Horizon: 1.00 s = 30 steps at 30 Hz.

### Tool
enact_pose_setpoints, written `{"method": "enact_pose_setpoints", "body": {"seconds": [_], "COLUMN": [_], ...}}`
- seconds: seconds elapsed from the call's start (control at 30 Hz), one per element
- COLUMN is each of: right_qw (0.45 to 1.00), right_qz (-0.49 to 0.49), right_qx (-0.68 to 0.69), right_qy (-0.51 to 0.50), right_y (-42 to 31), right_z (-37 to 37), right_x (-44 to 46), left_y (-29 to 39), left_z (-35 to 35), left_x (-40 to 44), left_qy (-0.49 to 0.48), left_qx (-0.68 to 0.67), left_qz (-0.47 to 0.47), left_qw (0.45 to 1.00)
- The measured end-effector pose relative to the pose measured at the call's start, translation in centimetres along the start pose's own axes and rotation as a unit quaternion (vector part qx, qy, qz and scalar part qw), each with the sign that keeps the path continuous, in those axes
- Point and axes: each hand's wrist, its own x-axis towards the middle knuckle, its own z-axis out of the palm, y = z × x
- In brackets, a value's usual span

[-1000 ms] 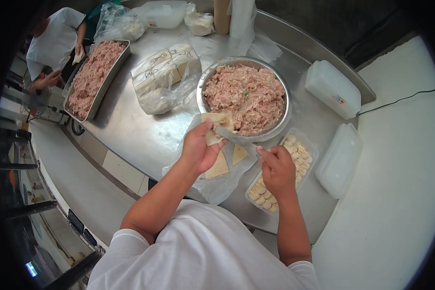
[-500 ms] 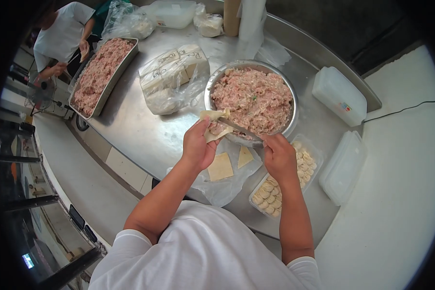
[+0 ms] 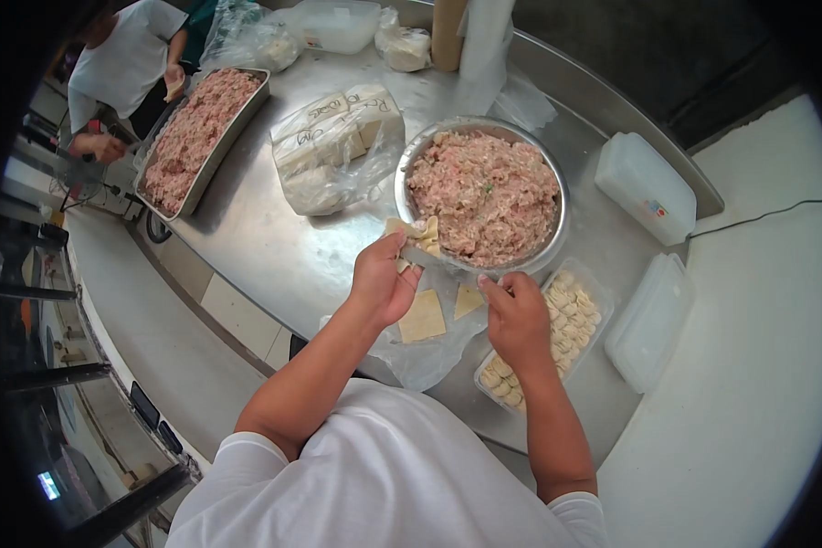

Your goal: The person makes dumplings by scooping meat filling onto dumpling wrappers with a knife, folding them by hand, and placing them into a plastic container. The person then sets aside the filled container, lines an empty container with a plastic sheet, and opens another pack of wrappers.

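My left hand (image 3: 383, 279) is closed on a pale dough wrapper (image 3: 426, 235), partly folded, at the near left rim of a metal bowl (image 3: 568, 196) heaped with minced meat (image 3: 484, 196). In my right hand (image 3: 518, 320) is the end of a flat metal spreader (image 3: 443, 259), whose other end reaches to the wrapper. Below the hands, a square wrapper (image 3: 422, 317) and a smaller piece (image 3: 468, 300) lie on a plastic sheet (image 3: 418, 361). Beside my right hand stands a clear container of folded dumplings (image 3: 571, 315).
A plastic-wrapped package (image 3: 333, 151) and a tray of meat (image 3: 201, 137) are at the left. Lidded containers (image 3: 647, 187) and a clear lid (image 3: 650, 321) sit at the right. Plastic bags (image 3: 402, 46) line the back. Another person (image 3: 128, 59) stands at far left.
The wrapper in my left hand has become more folded over. The spreader has shifted against it, and my right hand has moved slightly down. The other person's hands have moved.
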Motion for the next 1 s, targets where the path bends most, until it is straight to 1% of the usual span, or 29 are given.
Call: {"method": "enact_pose_setpoints", "body": {"seconds": [0.07,0.1,0.13,0.17,0.2,0.23,0.27,0.3,0.33,0.37,0.4,0.43,0.47,0.5,0.53,0.57,0.63,0.67,0.7,0.73,0.77,0.8,0.83,0.87,0.9,0.93,0.97,1.0], "right_qw": [1.000,1.000,0.999,0.997,0.993,0.993,0.986,0.975,0.975,0.978,0.979,0.979,0.982,0.985,0.984,0.984,0.984,0.981,0.977,0.977,0.967,0.953,0.952,0.923,0.885,0.883,0.858,0.822], "right_qz": [0.017,0.027,0.031,0.057,0.081,0.084,0.114,0.144,0.147,0.133,0.121,0.130,0.126,0.122,0.130,0.129,0.133,0.158,0.183,0.188,0.224,0.258,0.263,0.320,0.375,0.380,0.366,0.346], "right_qx": [-0.004,-0.005,-0.005,0.037,0.078,0.076,0.123,0.169,0.166,0.158,0.150,0.146,0.120,0.095,0.093,0.077,0.062,0.068,0.074,0.074,0.115,0.155,0.155,0.213,0.270,0.271,0.360,0.444], "right_qy": [0.006,0.012,0.015,0.021,0.029,0.034,0.017,0.000,0.004,-0.032,-0.067,-0.064,-0.073,-0.082,-0.078,-0.091,-0.099,-0.087,-0.074,-0.070,-0.025,0.019,0.022,-0.016,-0.053,-0.048,0.018,0.084], "right_y": [-0.1,-0.3,-0.6,-0.9,-1.3,-1.5,-1.7,-1.8,-1.9,-1.8,-1.8,-1.9,-2.1,-2.1,-2.0,-1.8,-1.3,-0.8,-0.5,-0.2,0.3,0.7,1.2,1.5,1.6,1.1,0.2,-0.6], "right_z": [0.5,0.3,-0.3,-1.4,-2.7,-3.8,-4.9,-5.6,-6.0,-6.4,-6.7,-6.8,-6.7,-6.7,-7.0,-7.5,-8.7,-9.6,-10.2,-10.2,-9.9,-9.4,-8.5,-7.0,-5.7,-4.5,-3.1,-2.1], "right_x": [-1.1,-1.0,-1.1,-1.2,-1.1,-1.1,-1.1,-1.2,-1.4,-1.7,-2.1,-2.6,-2.9,-3.2,-3.8,-4.2,-5.0,-5.5,-6.0,-6.4,-7.1,-7.8,-8.7,-9.7,-10.6,-11.1,-11.3,-11.3], "left_y": [-0.4,-0.1,0.4,0.7,0.7,0.8,0.7,0.2,-0.4,-1.1,-1.4,-1.6,-1.8,-1.7,-1.4,-1.8,-2.8,-3.2,-3.4,-3.5,-3.7,-4.1,-4.7,-5.5,-6.7,-8.3,-9.8,-11.0], "left_z": [0.0,0.4,0.7,0.9,0.5,-0.2,-0.6,-0.8,-1.0,-1.2,-1.3,-1.1,-0.9,-0.3,0.7,0.5,-0.1,-0.2,0.1,0.5,0.8,1.2,1.6,2.1,2.4,2.6,2.9,3.3], "left_x": [-0.1,-0.5,-1.3,-1.9,-1.9,-1.6,-1.4,-1.5,-1.7,-1.8,-1.9,-1.9,-1.9,-2.1,-2.9,-2.8,-2.5,-2.3,-2.2,-2.1,-2.0,-2.3,-2.6,-2.9,-3.1,-3.4,-3.7,-4.5], "left_qy": [-0.026,-0.030,-0.097,-0.164,-0.168,-0.191,-0.215,-0.219,-0.198,-0.172,-0.178,-0.185,-0.190,-0.193,-0.178,-0.185,-0.205,-0.215,-0.221,-0.209,-0.191,-0.195,-0.208,-0.220,-0.224,-0.253,-0.277,-0.279], "left_qx": [0.050,0.053,-0.011,-0.074,-0.071,-0.039,-0.008,-0.005,0.167,0.333,0.374,0.375,0.496,0.602,0.653,0.655,0.721,0.716,0.717,0.670,0.610,0.612,0.578,0.544,0.547,0.449,0.345,0.348], "left_qz": [0.001,0.000,-0.014,-0.029,-0.033,-0.037,-0.040,-0.044,-0.001,0.042,0.064,0.056,0.142,0.226,0.215,0.212,0.259,0.292,0.290,0.198,0.100,0.097,0.106,0.116,0.112,0.085,0.057,0.053], "left_qw": [0.998,0.998,0.995,0.983,0.983,0.980,0.976,0.975,0.966,0.926,0.908,0.907,0.835,0.741,0.704,0.701,0.609,0.597,0.593,0.684,0.762,0.760,0.782,0.801,0.799,0.853,0.895,0.893]}}
